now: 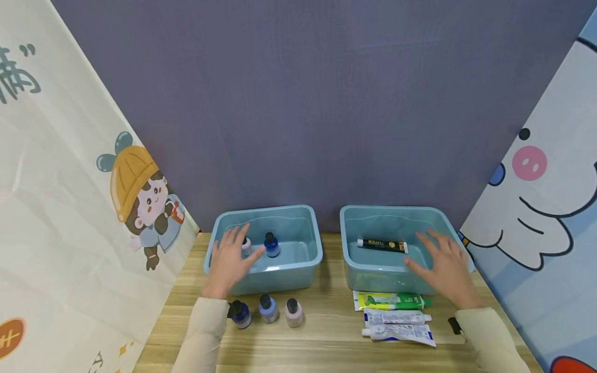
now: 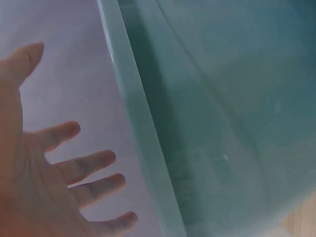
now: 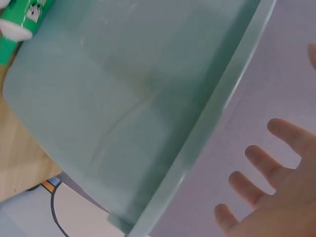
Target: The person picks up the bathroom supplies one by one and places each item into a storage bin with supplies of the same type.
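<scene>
My left hand (image 1: 229, 263) is spread above the near left part of the left blue bin (image 1: 280, 280), fingers parted and nothing in them. Inside that bin stand a dark blue bottle (image 1: 272, 245) with a black cap and a pale bottle (image 1: 245, 248), partly covered by the hand. Over the right side of the right blue bin (image 1: 373, 278) hovers my right hand (image 1: 445, 267), its fingers spread and holding nothing. A black tube (image 1: 382, 245) with a white cap lies on that bin's floor. Both wrist views show spread fingers beside a bin's rim.
Before the left bin stand a dark blue bottle (image 1: 241, 314), a periwinkle bottle (image 1: 268, 309) and a pale pink bottle (image 1: 294, 313). A green-yellow tube (image 1: 389, 301) and two white tubes, one nearest the front (image 1: 401, 333), lie before the right bin on the wooden table (image 1: 326, 352).
</scene>
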`<action>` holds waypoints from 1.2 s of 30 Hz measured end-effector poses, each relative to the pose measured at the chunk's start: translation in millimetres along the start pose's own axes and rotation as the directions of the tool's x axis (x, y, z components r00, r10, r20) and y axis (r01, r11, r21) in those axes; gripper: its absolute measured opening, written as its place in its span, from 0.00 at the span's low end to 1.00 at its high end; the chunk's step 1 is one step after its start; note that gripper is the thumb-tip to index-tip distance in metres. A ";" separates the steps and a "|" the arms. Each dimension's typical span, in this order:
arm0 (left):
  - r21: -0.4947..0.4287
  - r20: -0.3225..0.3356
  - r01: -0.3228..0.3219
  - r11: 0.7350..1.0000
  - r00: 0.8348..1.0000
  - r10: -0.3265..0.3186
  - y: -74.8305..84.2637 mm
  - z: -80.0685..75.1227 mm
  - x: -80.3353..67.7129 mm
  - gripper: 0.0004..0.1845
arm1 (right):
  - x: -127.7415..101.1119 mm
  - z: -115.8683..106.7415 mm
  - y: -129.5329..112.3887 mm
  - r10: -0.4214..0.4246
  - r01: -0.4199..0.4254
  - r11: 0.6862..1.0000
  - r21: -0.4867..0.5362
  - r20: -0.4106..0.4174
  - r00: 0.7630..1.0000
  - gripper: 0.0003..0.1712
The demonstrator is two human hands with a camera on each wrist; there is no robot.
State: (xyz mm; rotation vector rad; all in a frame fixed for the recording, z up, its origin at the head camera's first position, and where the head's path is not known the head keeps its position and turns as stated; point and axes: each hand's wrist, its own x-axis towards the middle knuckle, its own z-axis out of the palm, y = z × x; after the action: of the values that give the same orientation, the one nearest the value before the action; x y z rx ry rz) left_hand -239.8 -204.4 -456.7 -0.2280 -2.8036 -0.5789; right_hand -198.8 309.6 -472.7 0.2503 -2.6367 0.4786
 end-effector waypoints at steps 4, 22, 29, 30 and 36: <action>-0.108 -0.088 -0.024 0.994 0.996 0.015 17.6 8.4 -7.3 0.38 | -7.4 4.3 -5.8 0.017 -0.017 0.999 0.028 -0.005 1.000 0.41; -0.616 -0.267 -0.073 0.785 0.956 -0.121 89.4 64.2 -33.5 0.08 | -47.2 27.4 -29.0 0.175 -0.155 0.978 0.140 -0.151 0.973 0.26; -0.676 -0.303 -0.125 0.727 0.946 -0.119 106.6 73.1 -37.2 0.07 | -63.1 38.8 -32.0 0.268 -0.245 0.957 0.152 -0.158 0.950 0.25; -0.682 -0.299 -0.125 0.721 0.947 -0.118 108.7 74.4 -37.4 0.06 | -65.1 40.3 -32.3 0.283 -0.260 0.953 0.156 -0.150 0.947 0.25; -0.714 -0.273 -0.128 0.688 0.956 -0.106 120.5 86.2 -37.8 0.06 | -76.0 48.9 -32.3 0.343 -0.321 0.930 0.179 -0.106 0.933 0.28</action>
State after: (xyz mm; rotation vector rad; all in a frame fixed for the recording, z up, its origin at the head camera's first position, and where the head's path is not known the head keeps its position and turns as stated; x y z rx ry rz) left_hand -198.8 -63.5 -499.9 -0.2766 -2.1348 -1.5742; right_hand -142.7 268.9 -539.2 -0.1828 -2.5151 0.7908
